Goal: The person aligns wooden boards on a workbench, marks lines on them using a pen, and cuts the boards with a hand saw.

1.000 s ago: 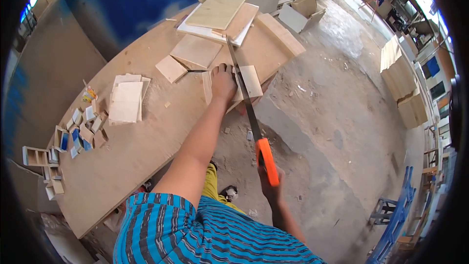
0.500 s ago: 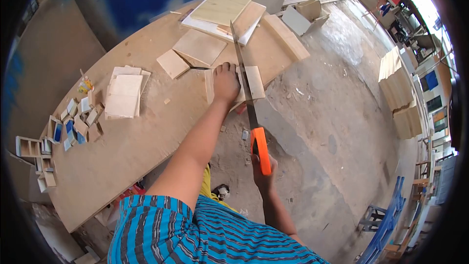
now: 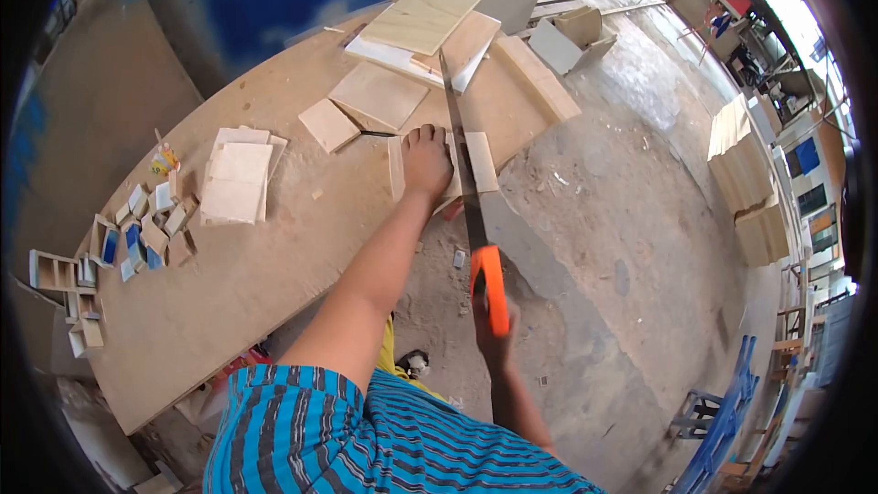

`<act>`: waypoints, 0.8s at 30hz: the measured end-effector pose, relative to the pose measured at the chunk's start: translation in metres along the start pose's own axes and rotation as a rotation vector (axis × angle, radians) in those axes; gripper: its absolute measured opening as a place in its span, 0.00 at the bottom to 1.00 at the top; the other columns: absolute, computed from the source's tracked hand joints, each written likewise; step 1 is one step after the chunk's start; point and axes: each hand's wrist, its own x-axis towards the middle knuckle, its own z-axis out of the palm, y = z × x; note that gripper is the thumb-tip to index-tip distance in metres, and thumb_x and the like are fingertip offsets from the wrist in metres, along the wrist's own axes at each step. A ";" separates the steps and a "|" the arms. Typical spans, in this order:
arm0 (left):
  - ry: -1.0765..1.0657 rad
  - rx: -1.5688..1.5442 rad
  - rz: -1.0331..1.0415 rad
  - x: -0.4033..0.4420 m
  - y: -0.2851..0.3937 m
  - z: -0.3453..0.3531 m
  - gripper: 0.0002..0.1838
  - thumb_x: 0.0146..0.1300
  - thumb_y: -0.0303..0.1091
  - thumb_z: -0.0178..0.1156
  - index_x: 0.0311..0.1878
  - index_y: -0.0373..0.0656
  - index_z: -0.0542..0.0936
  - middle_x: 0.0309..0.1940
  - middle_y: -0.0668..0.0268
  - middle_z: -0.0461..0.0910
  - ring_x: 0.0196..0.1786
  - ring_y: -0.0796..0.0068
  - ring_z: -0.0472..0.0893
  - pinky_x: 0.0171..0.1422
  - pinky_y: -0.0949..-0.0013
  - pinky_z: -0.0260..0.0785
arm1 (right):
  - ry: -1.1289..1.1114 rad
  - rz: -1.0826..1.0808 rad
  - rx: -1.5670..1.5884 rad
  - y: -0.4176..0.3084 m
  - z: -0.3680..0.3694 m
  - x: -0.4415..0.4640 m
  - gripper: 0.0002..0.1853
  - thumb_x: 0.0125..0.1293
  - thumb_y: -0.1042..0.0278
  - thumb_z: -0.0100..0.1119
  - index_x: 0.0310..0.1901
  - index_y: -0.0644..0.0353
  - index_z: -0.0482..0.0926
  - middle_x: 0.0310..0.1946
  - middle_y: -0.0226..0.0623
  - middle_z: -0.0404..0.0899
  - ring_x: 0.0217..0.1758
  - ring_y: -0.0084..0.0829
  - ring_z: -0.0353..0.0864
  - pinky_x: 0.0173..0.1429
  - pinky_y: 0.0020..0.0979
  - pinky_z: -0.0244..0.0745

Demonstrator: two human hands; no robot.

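My right hand (image 3: 497,325) is wrapped around the orange handle of a handsaw (image 3: 469,185). The dark blade points away from me and crosses a small light wooden board (image 3: 481,163) at the table's near edge. Left of the blade, my left hand (image 3: 427,163) presses down on that board, its fingers bent over the far side. How deep the blade sits in the wood cannot be made out. Just beyond lie two flat wooden pieces (image 3: 380,94), and the saw's tip reaches toward a stack of larger panels (image 3: 425,16).
The curved wooden table (image 3: 274,284) carries a stack of cut boards (image 3: 236,181) and a pile of small offcuts (image 3: 151,229) on the left. A long wooden piece (image 3: 540,82) lies along its right edge. Stacked panels (image 3: 745,174) and a blue trestle (image 3: 727,412) stand on the floor to the right.
The saw and my right hand have shifted slightly toward me. My left hand stays on the board. The whole view has tilted a little.
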 end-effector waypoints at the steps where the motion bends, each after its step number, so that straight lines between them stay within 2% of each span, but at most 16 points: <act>1: 0.012 -0.007 0.008 -0.002 -0.001 0.000 0.15 0.60 0.34 0.58 0.50 0.43 0.78 0.50 0.57 0.76 0.56 0.54 0.73 0.63 0.53 0.62 | 0.000 0.028 0.103 0.000 0.004 0.014 0.17 0.67 0.64 0.62 0.24 0.62 0.69 0.17 0.32 0.62 0.21 0.22 0.61 0.25 0.32 0.59; 5: 0.058 -0.001 0.060 -0.012 0.003 -0.003 0.14 0.60 0.33 0.58 0.50 0.44 0.78 0.49 0.58 0.76 0.56 0.55 0.73 0.63 0.52 0.61 | -0.035 0.060 0.052 -0.006 0.001 -0.002 0.14 0.68 0.64 0.61 0.28 0.62 0.71 0.19 0.28 0.65 0.24 0.21 0.63 0.28 0.29 0.61; 8: -0.005 -0.005 0.065 -0.027 0.014 -0.007 0.14 0.60 0.33 0.57 0.49 0.44 0.78 0.48 0.58 0.76 0.56 0.54 0.73 0.64 0.52 0.61 | -0.004 0.081 0.019 0.003 0.002 -0.034 0.14 0.68 0.65 0.60 0.28 0.62 0.72 0.19 0.28 0.65 0.24 0.21 0.63 0.28 0.30 0.62; 9: -0.031 -0.023 0.054 -0.031 0.017 -0.010 0.14 0.60 0.34 0.57 0.50 0.45 0.78 0.48 0.58 0.75 0.57 0.55 0.72 0.64 0.52 0.59 | 0.023 0.134 0.084 0.003 0.003 -0.038 0.13 0.67 0.66 0.61 0.28 0.62 0.72 0.19 0.31 0.66 0.24 0.23 0.64 0.29 0.31 0.63; 15: -0.004 0.069 -0.008 -0.026 0.020 -0.012 0.15 0.61 0.34 0.56 0.50 0.42 0.76 0.49 0.56 0.75 0.58 0.54 0.71 0.65 0.51 0.58 | 0.100 0.030 0.001 -0.030 0.026 -0.016 0.12 0.64 0.68 0.63 0.27 0.62 0.72 0.18 0.36 0.63 0.22 0.24 0.64 0.28 0.32 0.64; 18: -0.033 0.086 -0.030 -0.023 0.016 -0.009 0.15 0.61 0.34 0.56 0.50 0.41 0.76 0.48 0.54 0.74 0.57 0.52 0.71 0.66 0.49 0.58 | -0.008 -0.095 -0.090 -0.018 0.029 -0.015 0.12 0.64 0.68 0.63 0.26 0.61 0.71 0.18 0.36 0.63 0.21 0.25 0.65 0.27 0.32 0.64; 19: -0.048 0.084 -0.032 -0.023 0.016 -0.008 0.15 0.62 0.34 0.55 0.50 0.40 0.76 0.48 0.53 0.74 0.57 0.52 0.71 0.66 0.49 0.58 | 0.016 -0.136 -0.109 -0.012 0.026 -0.016 0.13 0.63 0.68 0.63 0.26 0.62 0.71 0.17 0.38 0.64 0.18 0.31 0.66 0.25 0.34 0.64; 22: 0.067 0.090 0.004 -0.026 0.018 -0.007 0.11 0.60 0.30 0.50 0.44 0.40 0.77 0.45 0.53 0.74 0.55 0.52 0.72 0.69 0.50 0.56 | 0.038 0.008 -0.010 0.009 0.001 -0.046 0.15 0.63 0.67 0.63 0.24 0.62 0.69 0.16 0.40 0.63 0.16 0.34 0.66 0.24 0.36 0.62; 24: 0.076 0.054 -0.007 -0.027 0.016 -0.004 0.12 0.60 0.29 0.50 0.44 0.40 0.78 0.45 0.53 0.74 0.56 0.52 0.71 0.70 0.50 0.55 | -0.017 0.036 -0.065 0.032 -0.021 -0.100 0.16 0.63 0.67 0.63 0.22 0.62 0.69 0.14 0.39 0.62 0.15 0.32 0.65 0.23 0.35 0.61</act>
